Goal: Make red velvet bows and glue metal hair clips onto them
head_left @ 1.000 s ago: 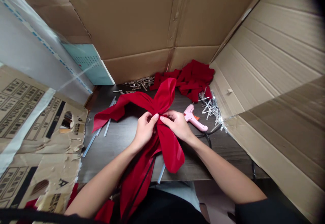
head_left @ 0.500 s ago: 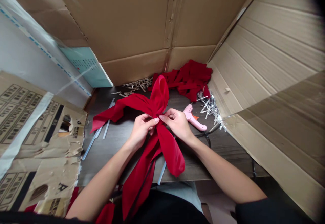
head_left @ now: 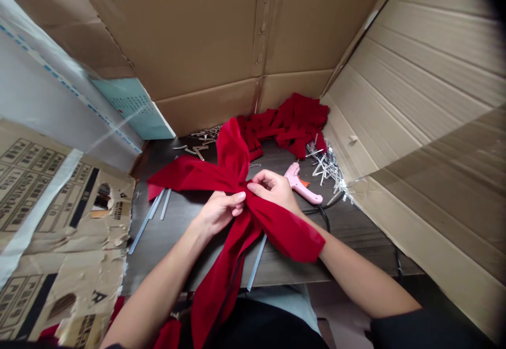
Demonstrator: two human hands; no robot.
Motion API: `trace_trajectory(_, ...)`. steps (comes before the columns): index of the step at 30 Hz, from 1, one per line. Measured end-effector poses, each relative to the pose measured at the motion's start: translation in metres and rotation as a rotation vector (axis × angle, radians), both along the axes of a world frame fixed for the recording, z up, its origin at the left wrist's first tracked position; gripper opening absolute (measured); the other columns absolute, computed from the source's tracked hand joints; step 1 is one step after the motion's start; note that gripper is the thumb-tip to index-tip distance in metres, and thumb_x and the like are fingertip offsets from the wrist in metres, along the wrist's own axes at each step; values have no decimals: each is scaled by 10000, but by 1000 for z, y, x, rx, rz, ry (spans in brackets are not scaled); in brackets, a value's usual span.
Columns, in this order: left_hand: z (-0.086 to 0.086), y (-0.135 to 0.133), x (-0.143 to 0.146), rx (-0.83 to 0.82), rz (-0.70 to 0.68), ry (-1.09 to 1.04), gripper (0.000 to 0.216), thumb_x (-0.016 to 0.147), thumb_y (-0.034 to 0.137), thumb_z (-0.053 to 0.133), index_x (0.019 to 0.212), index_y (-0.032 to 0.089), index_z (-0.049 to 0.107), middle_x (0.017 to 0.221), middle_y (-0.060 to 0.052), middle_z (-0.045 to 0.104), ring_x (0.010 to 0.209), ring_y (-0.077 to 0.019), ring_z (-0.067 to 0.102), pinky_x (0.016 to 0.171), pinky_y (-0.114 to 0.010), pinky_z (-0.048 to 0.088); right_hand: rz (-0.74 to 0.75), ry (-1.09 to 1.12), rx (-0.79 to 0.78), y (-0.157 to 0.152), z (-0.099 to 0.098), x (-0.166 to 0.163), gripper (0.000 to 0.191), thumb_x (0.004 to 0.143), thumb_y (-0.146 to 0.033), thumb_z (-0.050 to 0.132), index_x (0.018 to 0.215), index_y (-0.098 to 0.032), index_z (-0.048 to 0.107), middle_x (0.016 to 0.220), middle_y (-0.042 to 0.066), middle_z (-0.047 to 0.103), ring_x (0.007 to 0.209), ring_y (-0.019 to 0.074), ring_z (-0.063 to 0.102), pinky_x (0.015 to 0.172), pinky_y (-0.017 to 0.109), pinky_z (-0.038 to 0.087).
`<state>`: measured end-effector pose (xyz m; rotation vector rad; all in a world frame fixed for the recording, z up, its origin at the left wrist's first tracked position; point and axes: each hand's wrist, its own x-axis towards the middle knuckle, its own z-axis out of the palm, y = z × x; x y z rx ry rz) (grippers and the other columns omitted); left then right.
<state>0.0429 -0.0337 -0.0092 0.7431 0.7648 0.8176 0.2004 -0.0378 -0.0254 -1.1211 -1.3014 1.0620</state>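
A large red fabric bow [head_left: 233, 154] is held over the middle of the table, its loops and tails spread out from a gathered centre. My left hand [head_left: 221, 209] pinches the left side of that centre, thumb on top. On the other side, my right hand [head_left: 274, 191] grips the same gathered spot with thumb and bent fingers. One loop hangs over my right wrist, and a long tail drops past the table's front edge toward my lap. The fingertips partly hide the middle of the bow.
A pink glue gun [head_left: 301, 183] lies right of my hands, its black cable [head_left: 324, 217] beside it. Behind are red fabric strips [head_left: 300, 122], metal hair clips [head_left: 205, 135] and silvery twist ties [head_left: 327, 165]. Clear glue sticks [head_left: 148, 220] lie left. Cardboard walls [head_left: 205, 32] surround the table.
The bow has turned in my hands: its upper loop leans further left, and the lower right loop has swung right and up onto my right wrist. Both hands keep their pinch.
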Motion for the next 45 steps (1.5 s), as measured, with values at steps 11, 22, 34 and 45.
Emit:
trace_trajectory(11,-1,-6,6,103,66,38,400,547,256,852,462,133,482,433,44,421,435,-53,360,460,-234,233,37,-27,0,-3,18,7,189,736,-336,634,668,-180,552,593,-12,540,553,119,472,514,253,386)
trace_trajectory(22,-2,-5,5,53,118,10,201,590,172,829,635,116,641,573,17,542,543,-71,452,562,-224,359,28,85,-81,4,7,5,294,660,-420,734,652,-162,592,609,7,595,559,123,505,531,256,400)
trace_trajectory(34,2,-5,5,27,177,-65,341,577,134,818,889,135,679,657,22,593,545,-58,480,549,-180,410,177,196,-102,-1,17,11,233,697,-362,746,764,-166,639,650,-24,565,524,88,451,495,230,372)
trace_trajectory(45,7,-7,2,118,131,-86,380,661,113,769,996,210,619,893,-15,638,652,-76,550,472,-147,404,196,301,-100,2,9,8,187,684,-259,756,732,-169,600,748,-21,591,681,109,543,664,246,433)
